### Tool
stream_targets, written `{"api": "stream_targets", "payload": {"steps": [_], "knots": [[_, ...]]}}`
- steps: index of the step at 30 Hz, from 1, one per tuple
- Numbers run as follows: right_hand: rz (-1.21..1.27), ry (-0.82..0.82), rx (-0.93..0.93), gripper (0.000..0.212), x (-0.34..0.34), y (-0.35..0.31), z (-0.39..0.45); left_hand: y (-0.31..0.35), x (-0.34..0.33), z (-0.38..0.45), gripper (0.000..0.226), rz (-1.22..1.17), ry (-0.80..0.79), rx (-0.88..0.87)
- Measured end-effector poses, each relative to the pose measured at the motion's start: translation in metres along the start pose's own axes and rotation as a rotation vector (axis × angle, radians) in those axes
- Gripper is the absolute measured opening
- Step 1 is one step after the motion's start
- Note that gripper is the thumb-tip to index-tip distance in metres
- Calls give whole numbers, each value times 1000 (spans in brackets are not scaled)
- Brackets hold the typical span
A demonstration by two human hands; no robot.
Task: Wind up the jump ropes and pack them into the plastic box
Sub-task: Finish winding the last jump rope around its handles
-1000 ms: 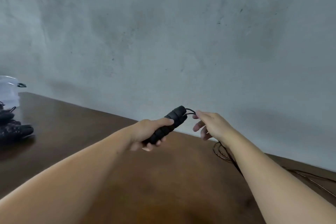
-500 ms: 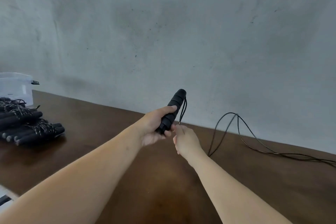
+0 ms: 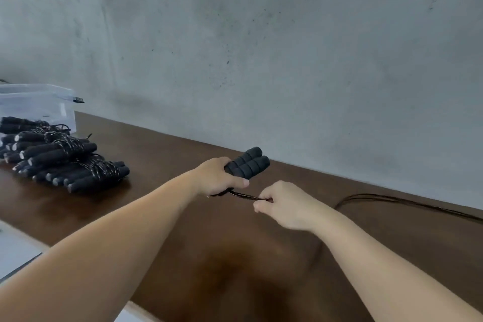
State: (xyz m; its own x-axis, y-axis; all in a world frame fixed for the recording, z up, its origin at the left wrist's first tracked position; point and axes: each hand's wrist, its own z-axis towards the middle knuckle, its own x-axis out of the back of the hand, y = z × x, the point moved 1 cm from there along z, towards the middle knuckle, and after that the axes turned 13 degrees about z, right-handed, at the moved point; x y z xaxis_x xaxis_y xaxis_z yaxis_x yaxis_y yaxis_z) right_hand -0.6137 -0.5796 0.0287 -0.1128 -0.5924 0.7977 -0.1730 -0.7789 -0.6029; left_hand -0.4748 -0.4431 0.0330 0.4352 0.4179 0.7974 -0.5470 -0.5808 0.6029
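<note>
My left hand (image 3: 218, 178) grips two black foam jump-rope handles (image 3: 248, 163) held side by side above the brown table. The thin dark cord (image 3: 245, 196) runs from under that hand to my right hand (image 3: 283, 205), which pinches it taut just to the right. The rest of the cord (image 3: 392, 200) trails across the table toward the right edge. A clear plastic box (image 3: 36, 104) stands at the far left against the wall. In front of it lies a pile of wound black jump ropes (image 3: 65, 162).
The brown wooden table (image 3: 209, 256) runs along a grey concrete wall (image 3: 261, 47). A white surface (image 3: 15, 248) shows beyond the table's near left edge.
The handles have tipped from pointing upward to lying more level in my left hand. My right hand has moved lower and right, pulling the cord taut. The view has swung left, showing more of the pile and box.
</note>
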Motion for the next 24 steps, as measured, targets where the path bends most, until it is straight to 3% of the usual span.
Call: {"api": "stream_targets", "payload": {"steps": [4,8,13,17,19,22,24], "knots": [[18,-4,90,18,38,-21,18,-28,12,-1,41,289,-82,-54],[38,-90,136,8,60,-37,54,-23,26,0,48,343,-152,-87],[267,-174,176,7,65,-34,104,-12,37,13,25,395,-229,-187],[583,-282,87,7,61,-15,142,-5,48,29,15,352,-310,-268],[868,-279,43,9,48,1,156,-2,57,40,19,263,-324,-281],[1528,-159,-25,4,21,17,176,-2,69,68,26,102,-247,-236],[1638,-162,1,14,1,15,190,-9,72,89,34,19,-152,-157]]}}
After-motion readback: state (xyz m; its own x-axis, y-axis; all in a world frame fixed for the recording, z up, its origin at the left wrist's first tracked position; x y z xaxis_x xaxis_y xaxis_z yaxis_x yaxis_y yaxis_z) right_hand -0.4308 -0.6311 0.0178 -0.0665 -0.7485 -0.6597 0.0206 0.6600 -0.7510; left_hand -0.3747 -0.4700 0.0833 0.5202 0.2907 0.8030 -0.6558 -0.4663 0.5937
